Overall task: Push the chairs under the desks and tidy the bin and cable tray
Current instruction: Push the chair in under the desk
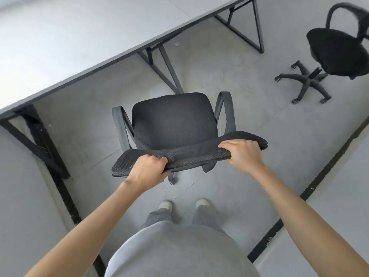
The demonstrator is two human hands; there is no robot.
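Both hands grip the top edge of the black mesh chair backrest: the left hand curls round it near its left end, the right hand near its right end, fingers wrapped over the rim. The chair stands on the grey floor, its seat facing the long grey desk but still out from under the desk's near edge. A black desk leg frame stands just ahead of the seat (right in its line). A second black chair sits well apart, toward the floor's far right, beside another leg frame.
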